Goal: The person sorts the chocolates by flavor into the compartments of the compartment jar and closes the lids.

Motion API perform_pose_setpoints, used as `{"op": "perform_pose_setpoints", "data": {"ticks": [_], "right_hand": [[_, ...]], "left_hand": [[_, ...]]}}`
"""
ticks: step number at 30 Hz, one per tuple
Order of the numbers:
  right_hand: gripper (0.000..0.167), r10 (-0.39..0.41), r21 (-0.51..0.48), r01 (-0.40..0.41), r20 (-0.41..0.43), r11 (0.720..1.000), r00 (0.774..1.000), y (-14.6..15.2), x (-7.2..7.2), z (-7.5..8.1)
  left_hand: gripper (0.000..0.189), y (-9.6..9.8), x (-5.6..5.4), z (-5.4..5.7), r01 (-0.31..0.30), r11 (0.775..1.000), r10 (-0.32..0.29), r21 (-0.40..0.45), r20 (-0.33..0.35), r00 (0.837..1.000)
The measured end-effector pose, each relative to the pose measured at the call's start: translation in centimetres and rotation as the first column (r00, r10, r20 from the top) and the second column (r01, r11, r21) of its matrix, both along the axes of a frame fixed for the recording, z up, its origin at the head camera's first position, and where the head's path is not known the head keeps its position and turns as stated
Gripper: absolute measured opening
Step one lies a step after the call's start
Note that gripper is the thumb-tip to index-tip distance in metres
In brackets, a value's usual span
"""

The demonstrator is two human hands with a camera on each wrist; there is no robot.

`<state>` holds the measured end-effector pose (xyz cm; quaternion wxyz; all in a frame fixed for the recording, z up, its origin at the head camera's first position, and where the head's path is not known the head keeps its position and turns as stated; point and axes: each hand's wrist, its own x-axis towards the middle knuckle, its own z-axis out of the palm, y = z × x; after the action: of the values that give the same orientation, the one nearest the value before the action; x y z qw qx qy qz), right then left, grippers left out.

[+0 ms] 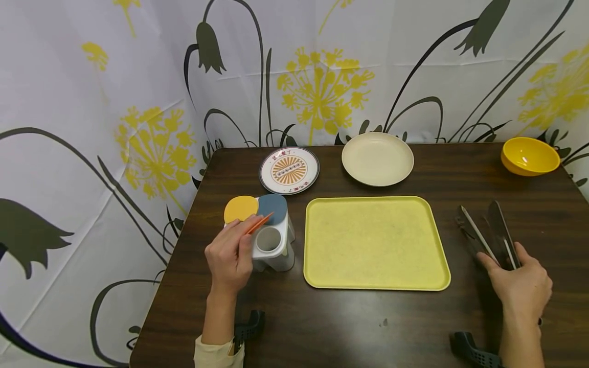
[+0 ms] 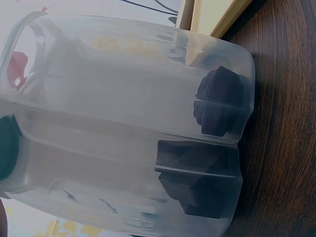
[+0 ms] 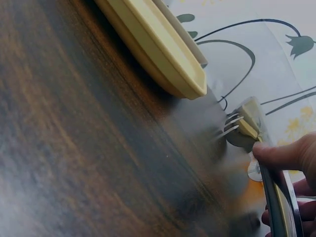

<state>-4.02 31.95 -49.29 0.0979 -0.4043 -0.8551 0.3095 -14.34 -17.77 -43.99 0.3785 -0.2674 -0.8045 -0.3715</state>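
Note:
My left hand point(image 1: 232, 253) pinches a slender orange pointed stick point(image 1: 262, 223) between thumb and fingers, its tip over the blue lid point(image 1: 270, 205). Below it stands a whitish, partly see-through container point(image 1: 282, 258), which fills the left wrist view. A yellow lid point(image 1: 240, 208) covers another of its tops, and one round opening point(image 1: 268, 239) faces up. At the right, my right hand point(image 1: 524, 286) grips metal tongs point(image 1: 506, 245), thumb on one arm and fingers on the other, the ends spread apart. The right wrist view shows fork tines point(image 3: 231, 126) at their far end.
Between the hands lies a yellow tray point(image 1: 375, 245). Behind it are a patterned plate point(image 1: 289, 171) and a cream plate point(image 1: 377, 159). A yellow bowl point(image 1: 530, 156) sits at the back right corner of the dark wooden table point(image 1: 349, 327), against a flowered curtain point(image 1: 405, 61).

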Motion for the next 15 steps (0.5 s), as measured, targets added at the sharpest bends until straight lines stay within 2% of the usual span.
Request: {"op": "perform_pose_setpoints", "data": {"ticks": [5,9,12,15], "right_hand": [[0.082,0.0,0.016,0.001,-0.048,1.0,0.999,-0.1,0.1,0.1],[0.076,0.024,0.042,-0.017,-0.168,0.999,0.985,-0.6,0.1,0.4],[0.07,0.063,0.094,-0.037,-0.295,0.995,0.953,-1.3,-0.3,0.5],[0.062,0.116,0.168,-0.044,-0.443,0.985,0.889,-2.3,-1.0,0.6]], "left_hand": [[0.04,0.0,0.0,0.1,0.002,1.0,-0.002,0.0,-0.011,1.0],[0.041,0.0,0.0,0.1,-0.001,1.0,0.001,-0.004,-0.021,1.0],[0.041,0.0,0.0,0.1,0.0,1.0,0.0,-0.007,-0.023,1.0],[0.041,0.0,-0.1,0.1,-0.003,1.0,0.003,-0.009,-0.026,1.0]]}}
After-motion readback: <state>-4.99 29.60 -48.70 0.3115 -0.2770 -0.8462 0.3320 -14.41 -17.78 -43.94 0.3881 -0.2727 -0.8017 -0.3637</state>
